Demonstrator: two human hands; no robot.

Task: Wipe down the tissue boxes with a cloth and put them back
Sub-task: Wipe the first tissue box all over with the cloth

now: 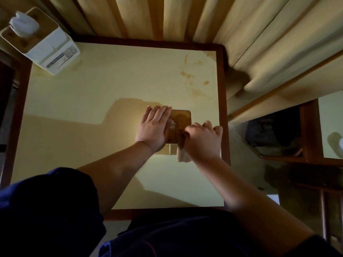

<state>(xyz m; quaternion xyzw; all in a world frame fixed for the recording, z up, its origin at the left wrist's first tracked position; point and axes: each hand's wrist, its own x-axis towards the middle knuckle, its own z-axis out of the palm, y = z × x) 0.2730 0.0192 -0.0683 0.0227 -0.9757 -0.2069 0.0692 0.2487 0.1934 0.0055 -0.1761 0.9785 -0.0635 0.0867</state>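
I am looking straight down at a small square table (92,101) with a pale cream top and a dark brown wooden border. My two bare forearms reach in from six o'clock, out of dark blue sleeves (46,206).

Just right of the table's centre, towards three o'clock, stands the tissue box (182,116) I am working on. I see it from above: a tan wooden lid with rounded corners and a little tissue showing at its opening. My left hand (153,127) lies on the lid's nine o'clock side, palm down, fingers straight and pressed together, pointing to twelve o'clock, steadying the box. My right hand (201,140) is at the lid's four o'clock corner, its fingers curled round a light-coloured cloth (182,154), bunching it against the box. A loose end of the cloth hangs out below my hand towards six o'clock, over the box's near side. The hand is slightly blurred, so I cannot tell exactly how each finger grips.

At the table's far left corner, about ten o'clock, a second tissue box (46,47) stands on the edge, white-sided with a tan lid and a white tissue puffing out of the top. It is well apart from my hands.

Brownish stains (196,78) mark the tabletop at one o'clock. Cream curtains (167,15) hang in folds along twelve o'clock. Dark wooden furniture (308,130) sits at three o'clock, beyond the table.
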